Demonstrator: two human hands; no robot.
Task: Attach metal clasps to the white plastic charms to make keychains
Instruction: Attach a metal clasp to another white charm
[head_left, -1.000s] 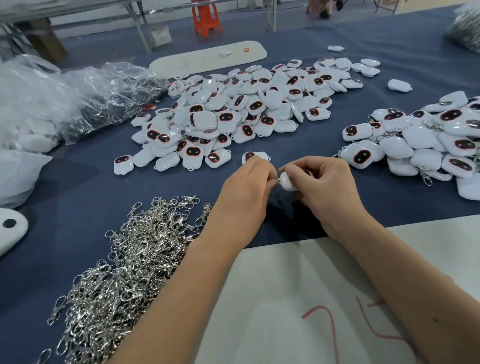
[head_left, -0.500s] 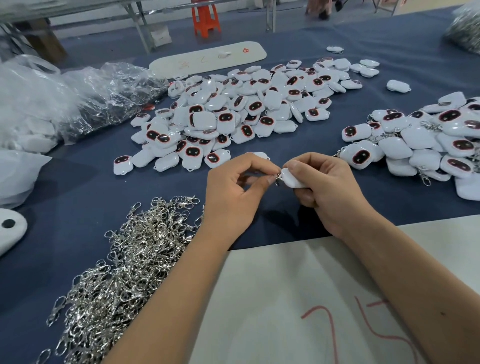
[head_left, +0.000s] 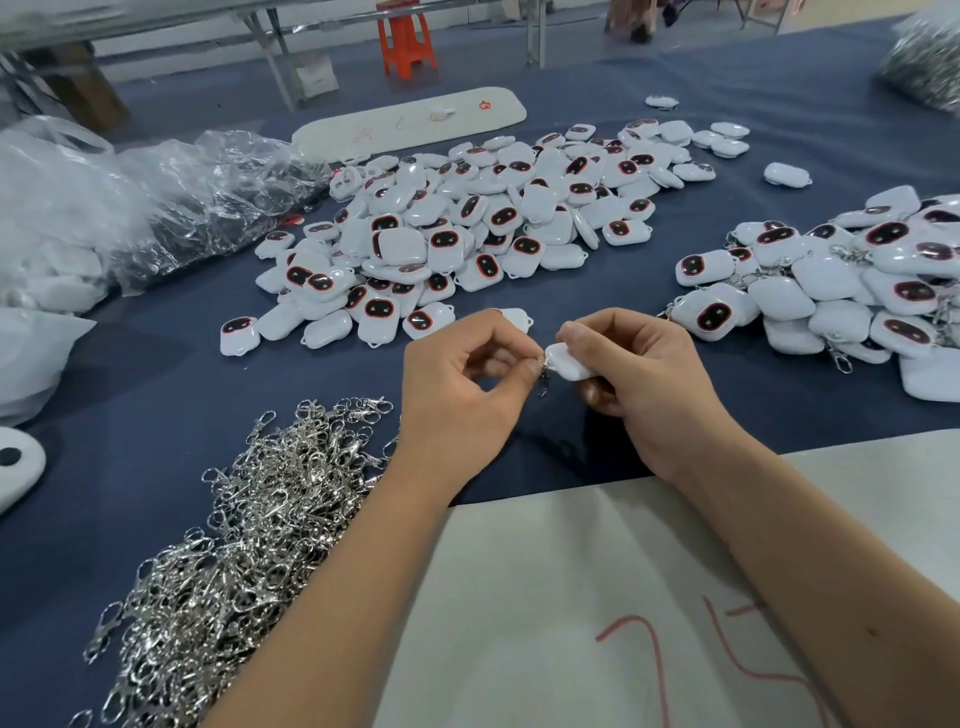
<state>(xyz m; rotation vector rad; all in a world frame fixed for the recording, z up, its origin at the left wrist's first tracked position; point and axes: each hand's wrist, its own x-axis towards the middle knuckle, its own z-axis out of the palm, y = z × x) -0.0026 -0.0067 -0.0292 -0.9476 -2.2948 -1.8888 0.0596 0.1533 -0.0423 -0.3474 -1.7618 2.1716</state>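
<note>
Dark blue cloth (head_left: 156, 415) is covering the wide worktable where we are sitting, and a pale sheet (head_left: 597, 597) with red marks is lying under our forearms at the near edge. We are holding one white charm (head_left: 570, 364) pinched in our right hand (head_left: 649, 384), with the thumb on top and the fingers curled beneath it. Our left hand (head_left: 462, 395) is meeting it from the side, thumb and forefinger pinching a small metal clasp (head_left: 544, 375) that is hanging at the charm's left corner, touching it. Just left of our left forearm, a heap of loose clasps (head_left: 234, 545) is spreading toward the near edge. Beyond our hands, a big pile of charms (head_left: 467, 234) is lying mid-table, many showing dark oval faces with red rims. To the right, another pile (head_left: 831, 280) is sitting with clasps showing among the charms. Crumpled clear plastic bags (head_left: 130, 208) are lying at the far left, and an orange stool (head_left: 405, 41) is standing beyond the table.
</note>
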